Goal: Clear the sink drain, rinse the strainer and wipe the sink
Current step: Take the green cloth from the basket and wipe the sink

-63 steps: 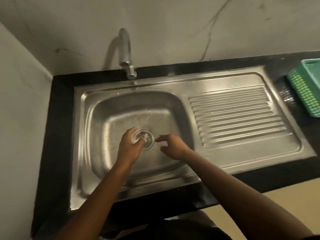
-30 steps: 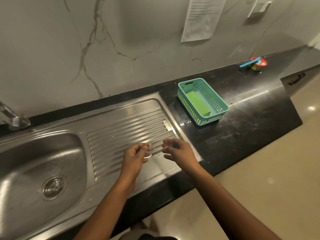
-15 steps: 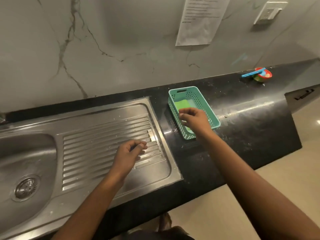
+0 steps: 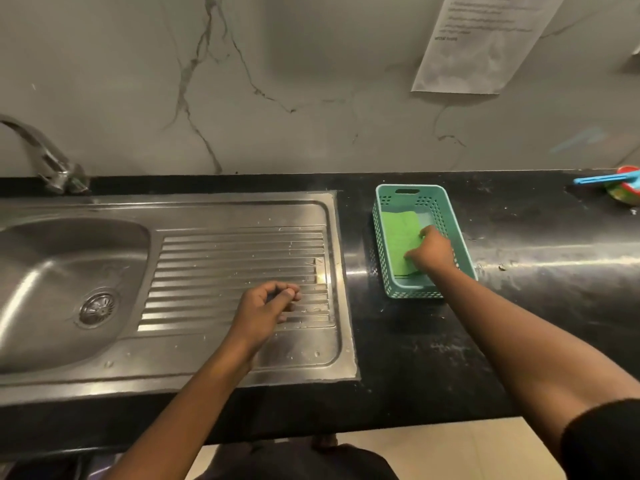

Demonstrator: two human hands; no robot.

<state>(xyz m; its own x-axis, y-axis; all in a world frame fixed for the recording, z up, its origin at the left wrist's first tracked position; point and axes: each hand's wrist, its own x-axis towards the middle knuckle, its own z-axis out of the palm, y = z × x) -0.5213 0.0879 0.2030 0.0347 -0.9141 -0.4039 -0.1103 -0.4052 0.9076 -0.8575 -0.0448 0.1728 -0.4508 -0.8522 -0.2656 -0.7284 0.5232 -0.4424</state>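
Sink [image 4: 104, 370] fills frame left, basin holding 1 strainer [image 4: 98, 308] seated in its drain. Teal basket [image 4: 382, 265], centre-right on black counter [image 4: 398, 375], holds 1 green cloth [image 4: 400, 233]; right hand [image 4: 433, 252] inside, fingers curled, pinching cloth. Left hand [image 4: 263, 308] over drainboard, fingertips bunched vs thumb, can't tell if holding anything. 1 tap [image 4: 45, 157] upper left.

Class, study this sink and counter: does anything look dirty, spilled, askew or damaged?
The black counter is smeared and dotted with pale specks around the green basket, and small bits lie on the ribbed drainboard. Nothing looks broken or tipped over.
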